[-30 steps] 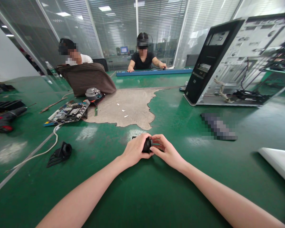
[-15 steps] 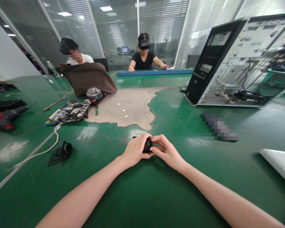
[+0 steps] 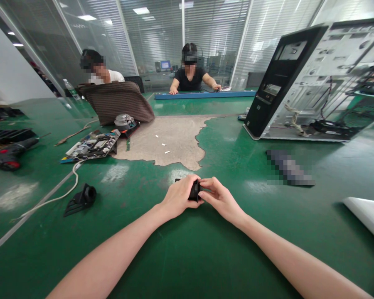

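Near the middle of the green table, my left hand (image 3: 180,193) is closed around a small black plastic part (image 3: 195,192). Most of that part is covered by the palm and fingers, so its exact kind cannot be told. From the other side, the thumb and fingertips of my right hand (image 3: 216,194) pinch its right end. To the left lies a black plastic piece with a round collar and a slatted base (image 3: 82,200), apart from both hands.
An opened computer case (image 3: 268,91) stands at the right. A circuit board (image 3: 95,146), a white cable (image 3: 73,182) and a cordless drill (image 3: 11,155) lie left. Behind a brown cloth-covered panel (image 3: 121,101) sits one person; another works at a long blue bar (image 3: 205,95).
The view has shifted very slightly. Both hands keep their hold on the black plastic part, with hardly any visible movement.
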{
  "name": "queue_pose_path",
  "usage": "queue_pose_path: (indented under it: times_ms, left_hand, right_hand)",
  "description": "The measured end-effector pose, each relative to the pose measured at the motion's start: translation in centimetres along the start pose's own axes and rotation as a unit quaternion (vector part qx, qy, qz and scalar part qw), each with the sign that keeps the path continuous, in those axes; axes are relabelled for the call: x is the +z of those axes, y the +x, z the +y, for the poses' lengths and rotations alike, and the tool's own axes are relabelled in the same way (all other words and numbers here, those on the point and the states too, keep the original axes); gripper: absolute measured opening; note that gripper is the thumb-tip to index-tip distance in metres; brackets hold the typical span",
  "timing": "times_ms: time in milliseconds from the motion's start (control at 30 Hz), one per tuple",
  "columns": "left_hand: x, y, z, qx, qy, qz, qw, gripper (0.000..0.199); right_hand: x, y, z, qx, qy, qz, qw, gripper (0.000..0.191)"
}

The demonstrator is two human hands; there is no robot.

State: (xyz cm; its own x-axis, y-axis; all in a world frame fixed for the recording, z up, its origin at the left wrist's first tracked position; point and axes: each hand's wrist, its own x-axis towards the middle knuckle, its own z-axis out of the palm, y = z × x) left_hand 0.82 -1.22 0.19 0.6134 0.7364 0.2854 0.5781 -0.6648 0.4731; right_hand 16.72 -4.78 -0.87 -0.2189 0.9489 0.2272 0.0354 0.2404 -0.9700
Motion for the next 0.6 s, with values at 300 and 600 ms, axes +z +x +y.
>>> queue_pose_path:
  times_ms: [300,600]
  left_hand:
    - [-0.19,-0.07,0.17,-0.010,-0.005,-0.008,1.000,0.059]
    - [-0.14,-0.02,-0.07,-0.010,0.007,-0.002,1.000,0.059]
  right_hand:
    - [0.38,-0.52,-0.88,-0.060,-0.106,0.021,0.992,0.032]
    - [-0.50,-0.27,-0.14,0.023,-0.042,0.084,0.995,0.029]
